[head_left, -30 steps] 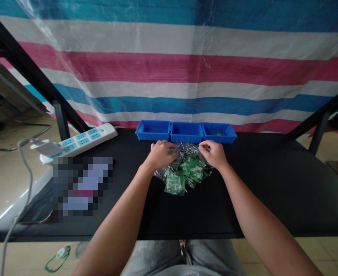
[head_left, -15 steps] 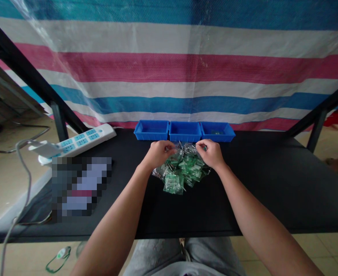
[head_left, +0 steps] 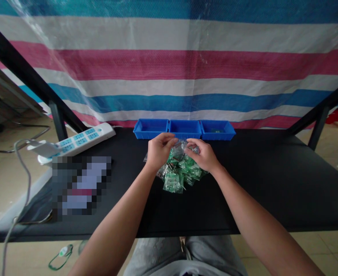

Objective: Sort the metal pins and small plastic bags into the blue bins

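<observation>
A loose heap of small clear plastic bags point(head_left: 174, 180), many showing green pieces and thin metal pins, lies at the middle of the black table. Over its far left side, my left hand point(head_left: 159, 152) is closed, thumb and forefinger pinching a clear plastic bag point(head_left: 181, 145) that partly shows between the hands. Across from it, my right hand point(head_left: 203, 155) has curved fingers with a gap between thumb and forefinger, its fingertips beside the same clear plastic. The fingers hide part of the heap.
Three blue bins point(head_left: 184, 129) stand in a row behind the heap; the right one has something small inside. A white power strip point(head_left: 78, 142) with a plugged-in cable lies at the left, above a blurred-out phone-like object point(head_left: 85, 186). A striped sheet point(head_left: 169, 65) hangs behind the table point(head_left: 272, 184).
Both hands have come closer together above the far part of the heap. My right hand moved left and its thumb and forefinger parted; my left hand shifted slightly right and away from me.
</observation>
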Available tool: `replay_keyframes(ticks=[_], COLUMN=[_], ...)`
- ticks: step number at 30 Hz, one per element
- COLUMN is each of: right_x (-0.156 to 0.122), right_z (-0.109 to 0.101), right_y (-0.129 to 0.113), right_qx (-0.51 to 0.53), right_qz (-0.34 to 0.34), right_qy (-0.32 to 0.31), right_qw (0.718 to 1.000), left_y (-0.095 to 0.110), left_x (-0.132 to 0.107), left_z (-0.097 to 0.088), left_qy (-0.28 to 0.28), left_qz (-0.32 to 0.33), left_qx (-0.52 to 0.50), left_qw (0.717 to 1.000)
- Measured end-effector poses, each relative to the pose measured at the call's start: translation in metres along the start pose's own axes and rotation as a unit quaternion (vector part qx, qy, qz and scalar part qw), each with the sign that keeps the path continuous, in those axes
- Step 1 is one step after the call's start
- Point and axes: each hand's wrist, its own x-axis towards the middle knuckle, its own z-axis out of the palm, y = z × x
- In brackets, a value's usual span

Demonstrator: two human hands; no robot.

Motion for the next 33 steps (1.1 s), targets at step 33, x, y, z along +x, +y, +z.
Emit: replay_keyframes(ticks=[33], right_x=[0.001], right_z=[0.005], right_y=[-0.009], right_qx=[0.108], right_qz=[0.104], right_qy=[0.102], right_qw=[0.983], left_y=[-0.003], left_x=[-0.011], left_z=[0.017], left_qy=[-0.096], left_qz=[0.02], left_qx=[-0.084], left_qw=[0.992])
